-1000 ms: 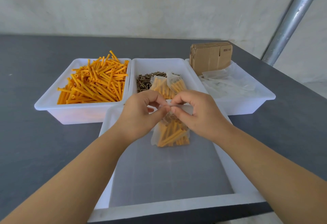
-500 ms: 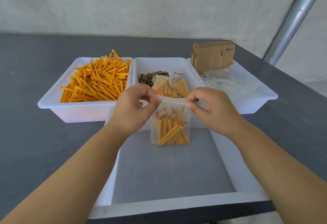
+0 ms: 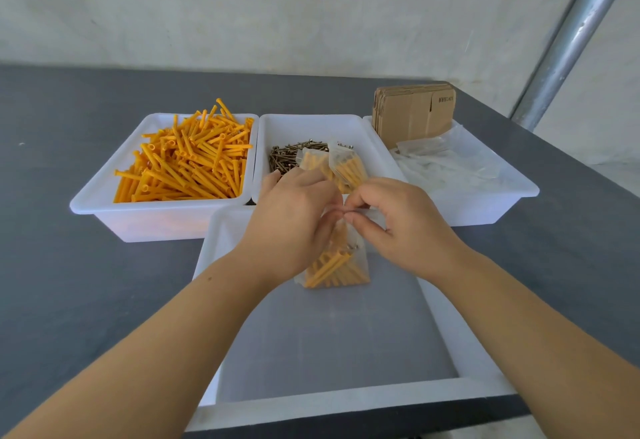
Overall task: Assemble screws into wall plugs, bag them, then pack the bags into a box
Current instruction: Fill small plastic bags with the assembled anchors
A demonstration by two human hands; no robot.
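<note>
Bag (image 3: 337, 265) upright, both hands (image 3: 294, 227) pinching top

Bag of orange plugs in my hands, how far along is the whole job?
Done: two filled bags lie in the middle tray. In hand: left hand and right hand pinch the top of a third bag. Left: many loose plugs, and the flat cardboard boxes look unfolded and unpacked.

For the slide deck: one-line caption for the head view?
Both hands pinch the top of a bag of orange wall plugs over a white tray.
</note>
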